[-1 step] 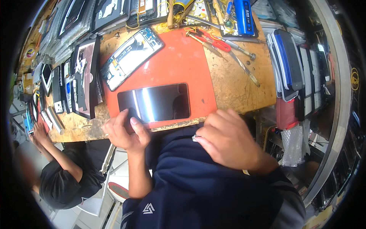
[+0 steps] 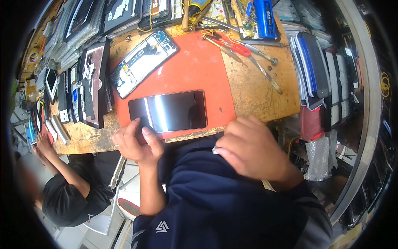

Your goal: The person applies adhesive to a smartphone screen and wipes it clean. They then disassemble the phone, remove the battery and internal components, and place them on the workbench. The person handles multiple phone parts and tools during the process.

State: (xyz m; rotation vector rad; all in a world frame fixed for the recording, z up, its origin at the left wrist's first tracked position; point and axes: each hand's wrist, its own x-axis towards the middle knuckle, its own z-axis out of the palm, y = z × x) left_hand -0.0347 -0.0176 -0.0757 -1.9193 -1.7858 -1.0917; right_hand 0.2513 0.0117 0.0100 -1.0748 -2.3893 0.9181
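Observation:
A dark phone-sized screen panel (image 2: 172,111) lies flat on the red mat (image 2: 195,62), with bright streaks reflected across it. My left hand (image 2: 139,143) is at its near left corner. The index fingertip and thumb are apart and reach the panel's edge, and nothing is gripped between them. Off the bench's near edge, above my lap, my right hand (image 2: 253,149) is closed. A small white scrap (image 2: 214,150) sticks out between its fingers; the rest of it is hidden. Up and left of the panel lies an opened phone (image 2: 145,62) with its inside showing.
At the mat's upper right lie red-handled pliers (image 2: 240,49) and several screwdrivers. A blue tool (image 2: 265,18) stands behind them. Stacked phone parts (image 2: 93,83) line the left, and phone cases (image 2: 311,70) the right. Another person's hand (image 2: 43,145) is at the far left.
My right hand has shifted slightly right with the white scrap in it. My left hand and the panel have hardly moved.

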